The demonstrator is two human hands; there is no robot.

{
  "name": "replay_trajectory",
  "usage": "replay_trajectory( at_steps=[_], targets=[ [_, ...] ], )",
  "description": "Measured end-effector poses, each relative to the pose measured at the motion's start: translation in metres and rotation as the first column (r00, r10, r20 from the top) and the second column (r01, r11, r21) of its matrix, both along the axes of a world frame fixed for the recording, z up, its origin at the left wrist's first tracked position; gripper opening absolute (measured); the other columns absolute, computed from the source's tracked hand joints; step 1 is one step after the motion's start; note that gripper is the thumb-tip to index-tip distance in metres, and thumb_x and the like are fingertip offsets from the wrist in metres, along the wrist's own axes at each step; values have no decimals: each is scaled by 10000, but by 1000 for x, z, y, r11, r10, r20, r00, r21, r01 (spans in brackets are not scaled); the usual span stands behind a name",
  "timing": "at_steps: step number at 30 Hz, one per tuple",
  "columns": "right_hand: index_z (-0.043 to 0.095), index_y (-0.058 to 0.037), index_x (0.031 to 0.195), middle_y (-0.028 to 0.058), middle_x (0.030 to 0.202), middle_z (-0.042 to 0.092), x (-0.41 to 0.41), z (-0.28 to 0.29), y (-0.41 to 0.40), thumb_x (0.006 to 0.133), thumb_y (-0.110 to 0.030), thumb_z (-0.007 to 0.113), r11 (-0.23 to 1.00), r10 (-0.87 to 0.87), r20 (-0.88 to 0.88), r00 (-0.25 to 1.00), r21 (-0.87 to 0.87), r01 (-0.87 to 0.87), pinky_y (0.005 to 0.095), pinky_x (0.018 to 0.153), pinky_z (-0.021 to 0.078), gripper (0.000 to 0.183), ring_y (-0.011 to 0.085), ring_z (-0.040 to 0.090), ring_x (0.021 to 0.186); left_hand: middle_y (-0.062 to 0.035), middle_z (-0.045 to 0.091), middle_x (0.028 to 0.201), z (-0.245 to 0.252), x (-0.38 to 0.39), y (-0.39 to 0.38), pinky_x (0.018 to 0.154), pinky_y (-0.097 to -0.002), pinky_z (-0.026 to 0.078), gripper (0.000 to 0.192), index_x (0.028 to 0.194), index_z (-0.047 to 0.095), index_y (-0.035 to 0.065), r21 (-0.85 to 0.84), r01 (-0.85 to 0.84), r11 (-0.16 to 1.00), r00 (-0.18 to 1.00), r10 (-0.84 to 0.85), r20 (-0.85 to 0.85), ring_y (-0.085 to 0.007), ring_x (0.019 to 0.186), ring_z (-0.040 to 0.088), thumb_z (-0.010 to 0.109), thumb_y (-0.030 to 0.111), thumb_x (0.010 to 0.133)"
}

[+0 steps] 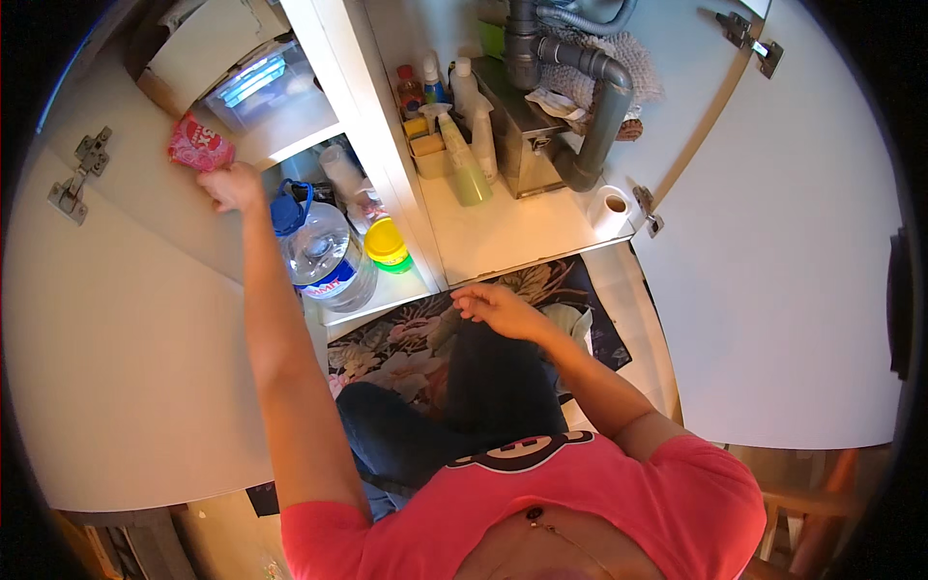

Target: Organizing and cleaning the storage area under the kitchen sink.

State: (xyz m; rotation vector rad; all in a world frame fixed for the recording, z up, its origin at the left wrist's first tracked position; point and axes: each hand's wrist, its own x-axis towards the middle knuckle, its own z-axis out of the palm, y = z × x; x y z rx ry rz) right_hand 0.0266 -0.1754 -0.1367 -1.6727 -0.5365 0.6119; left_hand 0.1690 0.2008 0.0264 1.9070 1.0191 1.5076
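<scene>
My left hand (235,187) grips a pink and red packet (201,143) at its lower edge. It is beside the upper shelf of the left cupboard section. Just below that hand, on the lower shelf, stands a large clear plastic water bottle (326,250) with a blue cap and handle. A tub with a yellow lid (387,241) is to the bottle's right. My right hand (500,310) hovers over my knee with nothing in it, fingers loosely bent, close to the front edge of the cupboard floor.
A metal box (516,138), a green spray bottle (462,163) and a paper roll (610,209) stand under grey drain pipes (605,127). A clear plastic box (261,90) sits on the upper left shelf. Open doors (783,275) flank me; a floral mat (406,348) lies below.
</scene>
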Motion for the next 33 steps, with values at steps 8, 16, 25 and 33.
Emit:
replay_trajectory(
  at_steps=[8, 16, 25, 33],
  targets=[
    [549, 23, 1042, 76, 844, 598, 92, -10, 23, 865, -186, 531, 958, -252, 39, 967, 151, 244, 278, 725, 452, 274, 164, 572, 748, -180, 543, 972, 4, 1, 11, 869, -557, 282, 263, 953, 437, 5, 75, -145, 987, 980, 153, -125, -359, 1012, 498, 521, 158, 756],
    [314, -25, 1214, 196, 1206, 420, 224, -37, 65, 765, -317, 648, 533, -466, 601, 650, -396, 748, 416, 859, 426, 631, 341, 461, 1080, -168, 534, 991, 1, -3, -3, 887, -574, 265, 238, 988, 439, 18, 146, -112, 983, 971, 140, -196, -373, 1041, 470, 481, 139, 787],
    [292, 21, 1201, 212, 1192, 436, 189, -59, 44, 786, -309, 621, 655, -550, 444, 707, -296, 695, 397, 794, 464, 623, 352, 548, 966, -170, 520, 1033, 2, -12, -15, 908, -580, 235, 255, 1016, 426, 8, 135, -52, 989, 982, 75, -175, -401, 1058, 445, 469, 122, 792],
    [305, 40, 1234, 173, 1086, 514, 74, -17, -6, 775, -198, 626, 805, -574, 157, 803, 289, 519, 335, 814, 443, 609, 261, 546, 943, -198, 505, 1096, 8, -35, 25, 939, -526, 259, 312, 1105, 403, -24, 26, 111, 993, 993, -112, 37, -340, 1063, 457, 470, 149, 854]
  ],
)
